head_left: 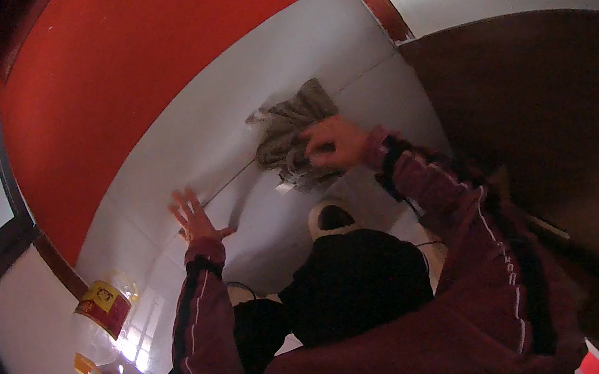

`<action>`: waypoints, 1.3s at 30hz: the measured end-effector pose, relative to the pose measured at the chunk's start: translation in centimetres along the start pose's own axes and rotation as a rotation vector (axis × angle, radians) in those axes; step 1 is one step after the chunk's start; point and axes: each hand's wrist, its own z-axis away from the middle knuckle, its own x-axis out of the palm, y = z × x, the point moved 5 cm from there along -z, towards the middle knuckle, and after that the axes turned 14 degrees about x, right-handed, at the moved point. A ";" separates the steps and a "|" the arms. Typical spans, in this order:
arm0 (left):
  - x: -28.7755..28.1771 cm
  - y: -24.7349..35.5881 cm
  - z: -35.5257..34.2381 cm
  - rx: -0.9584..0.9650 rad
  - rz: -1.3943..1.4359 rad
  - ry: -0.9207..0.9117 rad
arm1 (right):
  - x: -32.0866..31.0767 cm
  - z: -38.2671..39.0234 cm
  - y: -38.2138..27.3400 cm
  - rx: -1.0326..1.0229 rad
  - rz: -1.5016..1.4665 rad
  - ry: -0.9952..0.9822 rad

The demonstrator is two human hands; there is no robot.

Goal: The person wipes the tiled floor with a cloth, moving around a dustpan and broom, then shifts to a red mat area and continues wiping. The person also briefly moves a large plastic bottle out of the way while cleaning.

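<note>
A crumpled grey-brown cloth [284, 132] lies on the pale tiled floor [216, 114] in front of me. My right hand [339, 141] is on the cloth's right side, with its fingers curled into the folds and slightly blurred. To the left and nearer to me, my left hand [195, 215] is apart from the cloth. Its fingers are spread over the tiles and hold nothing; whether the palm touches the floor I cannot tell.
Beyond the tiles is a broad red surface [114, 67]. A dark brown panel [533, 108] stands at the right. At the left is a clear plastic container [106, 306] with a red and yellow label, near a yellow plastic item [89, 371]. My shoe [333, 217] is just below the cloth.
</note>
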 end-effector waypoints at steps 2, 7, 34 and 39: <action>0.0 0.1 0.1 -0.014 -0.075 -0.032 | -3.3 -1.6 3.5 0.450 -0.359 0.280; -0.5 0.5 0.3 -0.066 -0.103 -0.061 | -8.2 -5.5 10.2 0.866 -0.176 0.425; -0.4 0.3 0.0 -0.055 -0.084 -0.053 | -10.7 -9.8 9.5 0.460 0.443 -0.010; -0.6 0.4 0.0 -0.096 -0.030 -0.077 | -11.2 -10.2 10.3 0.685 0.301 0.076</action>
